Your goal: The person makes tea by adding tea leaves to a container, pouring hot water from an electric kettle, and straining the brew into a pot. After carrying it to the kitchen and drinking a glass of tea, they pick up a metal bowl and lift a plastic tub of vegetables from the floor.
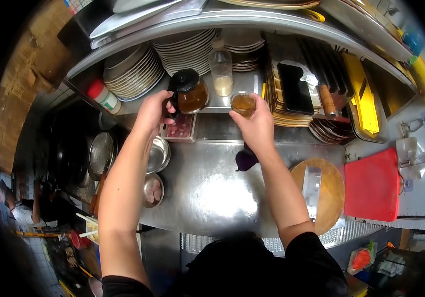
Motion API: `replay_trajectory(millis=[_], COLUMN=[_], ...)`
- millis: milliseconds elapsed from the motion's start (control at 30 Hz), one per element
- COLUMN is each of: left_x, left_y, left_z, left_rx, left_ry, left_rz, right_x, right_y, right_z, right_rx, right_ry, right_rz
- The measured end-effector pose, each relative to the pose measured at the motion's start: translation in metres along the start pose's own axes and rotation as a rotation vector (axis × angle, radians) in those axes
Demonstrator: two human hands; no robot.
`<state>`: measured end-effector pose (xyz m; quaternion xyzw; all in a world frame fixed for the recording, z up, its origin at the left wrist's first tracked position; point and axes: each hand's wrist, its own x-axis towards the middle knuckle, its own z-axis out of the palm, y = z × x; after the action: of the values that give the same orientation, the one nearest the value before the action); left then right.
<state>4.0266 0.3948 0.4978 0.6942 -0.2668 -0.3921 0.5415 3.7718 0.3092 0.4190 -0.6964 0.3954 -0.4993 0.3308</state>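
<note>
My left hand [157, 110] is closed round the black handle of a glass teapot [193, 98] with a black lid and amber liquid inside. In my right hand [256, 120] is a small glass cup [242, 103] holding similar amber liquid, gripped between thumb and fingers. Both are raised in front of the shelf. Between them a clear squeeze bottle [221, 69] with pale contents stands upright on the shelf. Below my right wrist a purple eggplant piece [246, 160] lies on the steel counter [197, 198], partly hidden by my forearm.
Stacked plates [183, 49] fill the shelf, with a black phone [294, 88] on trays at right. A cleaver [312, 190] lies on a round chopping board [334, 198] near a red board [372, 185]. A meat bowl [152, 190] sits left; a person [26, 210] is farther off.
</note>
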Motion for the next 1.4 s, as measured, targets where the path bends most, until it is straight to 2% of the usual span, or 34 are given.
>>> replay_trajectory(millis=[233, 467, 567, 667, 733, 800, 900, 1000, 1100, 1133, 1167, 1233, 1300, 1400], left_x=[0.053, 0.058, 0.037, 0.049, 0.034, 0.033, 0.054, 0.068, 0.072, 0.071, 0.064, 0.05, 0.013, -0.031], left_y=[0.002, 0.003, 0.025, 0.021, 0.039, 0.048, 0.055, 0.057, 0.059, 0.057, 0.055, 0.05, 0.059, 0.051], left_z=[-0.005, 0.005, 0.023, 0.039, 0.074, 0.102, 0.133, 0.145, 0.146, 0.145, 0.144, 0.141, 0.136, 0.116], left_rx=[0.04, 0.123, 0.398, 0.889, 0.769, 0.764, 0.681, 0.736, 0.741, 0.698, 0.654, 0.555, 0.444, 0.237], left_ry=[-0.073, -0.046, 0.189, 0.57, 0.438, 0.287, 0.17, 0.187, 0.083, 0.095, 0.109, 0.114, 0.108, 0.035], left_rz=[-0.079, 0.094, 0.186, 1.182, 1.251, 1.12, 0.999, 0.865, 0.656, 0.726, 0.795, 0.79, 0.633, 0.531], right_x=[0.006, -0.006, -0.011, -0.015, -0.017, -0.019, -0.023, -0.025, -0.028, -0.029, -0.031, -0.035, -0.04, -0.044], right_y=[0.0, -0.001, 0.0, -0.003, -0.005, -0.005, -0.007, -0.005, -0.002, -0.001, 0.0, 0.004, 0.003, 0.0], right_z=[0.002, -0.003, -0.006, -0.008, -0.007, -0.005, -0.006, -0.01, -0.017, -0.018, -0.019, -0.021, -0.024, -0.027], right_rx=[-0.037, -0.028, -0.063, -0.06, -0.037, -0.032, -0.037, -0.021, -0.03, -0.037, -0.036, -0.034, -0.028, -0.056], right_ry=[-0.019, -0.043, -0.057, -0.084, -0.107, -0.113, -0.116, -0.107, -0.096, -0.096, -0.097, -0.1, -0.107, -0.115], right_rz=[0.047, 0.034, 0.024, 0.054, 0.07, 0.055, 0.053, 0.046, 0.049, 0.051, 0.053, 0.056, 0.067, 0.077])
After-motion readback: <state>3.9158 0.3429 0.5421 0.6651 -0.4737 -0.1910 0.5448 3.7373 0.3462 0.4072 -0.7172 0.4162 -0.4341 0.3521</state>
